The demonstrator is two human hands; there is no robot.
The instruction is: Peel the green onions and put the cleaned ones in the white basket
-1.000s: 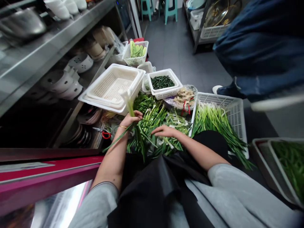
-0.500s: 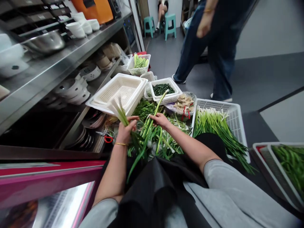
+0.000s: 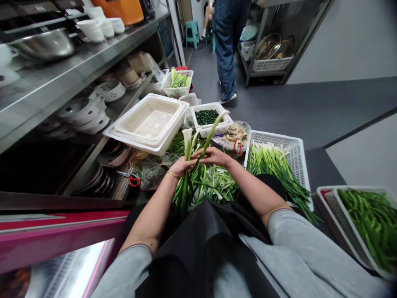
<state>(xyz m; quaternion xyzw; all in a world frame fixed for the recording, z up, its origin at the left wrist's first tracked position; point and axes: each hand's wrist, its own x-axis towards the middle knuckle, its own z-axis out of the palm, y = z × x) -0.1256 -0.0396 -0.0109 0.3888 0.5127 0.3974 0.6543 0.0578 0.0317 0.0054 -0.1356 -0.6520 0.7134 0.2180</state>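
Observation:
My left hand [image 3: 182,166] is closed around a small bunch of scallions [image 3: 187,140], white ends up and green leaves hanging down. Fingers pinched, my right hand [image 3: 214,156] meets the left and holds a single long scallion [image 3: 214,127] that leans up to the right. Where the hands meet, the fingers partly overlap. Beneath them lies a loose pile of scallions and trimmed leaves [image 3: 217,182]. Right of the pile, a white basket [image 3: 299,163] holds many scallions [image 3: 269,159] lying with their white ends away from me.
White trays [image 3: 114,131], a basket of dark green beans [image 3: 207,117] and a bagged bundle [image 3: 235,134] stand ahead. Red-handled scissors [image 3: 134,181] lie left. A steel shelf [image 3: 93,62] with dishes runs along the left. A person [image 3: 228,45] stands in the aisle. Green peppers [image 3: 369,219] fill a right-hand basket.
My left hand has moved right with its bunch, now more upright, and meets my right hand. The single scallion stays in my right hand. The person in jeans has walked farther off, leftward.

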